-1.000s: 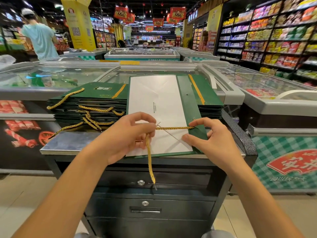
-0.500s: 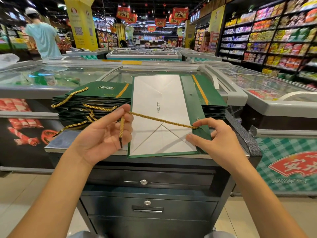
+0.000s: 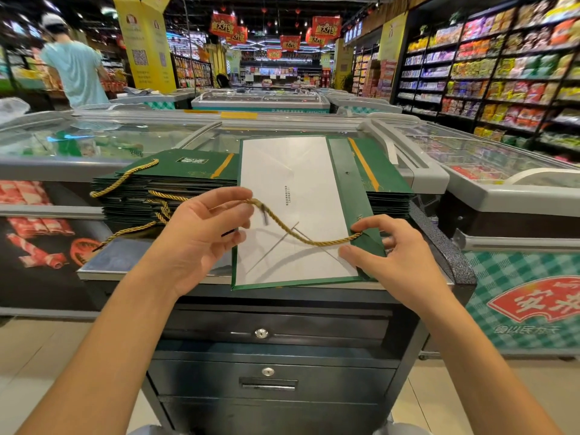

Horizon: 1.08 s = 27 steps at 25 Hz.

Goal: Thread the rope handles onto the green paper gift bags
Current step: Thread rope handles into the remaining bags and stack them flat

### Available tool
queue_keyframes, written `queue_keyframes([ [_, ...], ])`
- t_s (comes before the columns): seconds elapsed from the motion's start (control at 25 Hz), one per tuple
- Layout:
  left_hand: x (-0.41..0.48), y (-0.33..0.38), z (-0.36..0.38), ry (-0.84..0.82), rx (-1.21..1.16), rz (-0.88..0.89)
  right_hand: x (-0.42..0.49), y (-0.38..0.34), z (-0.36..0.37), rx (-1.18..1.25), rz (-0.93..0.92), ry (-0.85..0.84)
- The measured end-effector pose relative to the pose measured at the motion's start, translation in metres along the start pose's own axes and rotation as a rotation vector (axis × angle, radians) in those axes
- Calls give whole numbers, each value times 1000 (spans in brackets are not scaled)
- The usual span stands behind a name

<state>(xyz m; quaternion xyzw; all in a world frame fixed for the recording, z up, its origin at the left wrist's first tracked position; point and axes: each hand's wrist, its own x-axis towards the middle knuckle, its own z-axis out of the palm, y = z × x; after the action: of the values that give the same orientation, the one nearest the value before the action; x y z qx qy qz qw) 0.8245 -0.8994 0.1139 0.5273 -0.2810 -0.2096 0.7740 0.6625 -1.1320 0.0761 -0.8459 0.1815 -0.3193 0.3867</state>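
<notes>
Near the tabletop front edge, the left hand pinches one end of the gold rope; the right hand grips the flap of the green bag.

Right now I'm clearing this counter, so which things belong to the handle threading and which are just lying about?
Job: gold rope, held by the left hand; flat green bag, gripped by the right hand; stack of roped bags.
Just there: freezer chests; drawer cabinet; snack shelves.
</notes>
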Motion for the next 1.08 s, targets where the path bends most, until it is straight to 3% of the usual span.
queue_keyframes([
  [0.24, 8, -23, 46, 38, 656, 316, -2, 4, 2, 7, -81, 5],
  [0.72, 15, -55, 78, 39, 943, 503, -7, 14, 2, 94, -174, 128],
  [0.88, 21, -61, 82, -79, 1132, 648, -6, 15, 4, 115, -201, 139],
  [1.08, 25, -68, 83, -163, 1047, 673, -7, 14, 1, 138, -210, 145],
])
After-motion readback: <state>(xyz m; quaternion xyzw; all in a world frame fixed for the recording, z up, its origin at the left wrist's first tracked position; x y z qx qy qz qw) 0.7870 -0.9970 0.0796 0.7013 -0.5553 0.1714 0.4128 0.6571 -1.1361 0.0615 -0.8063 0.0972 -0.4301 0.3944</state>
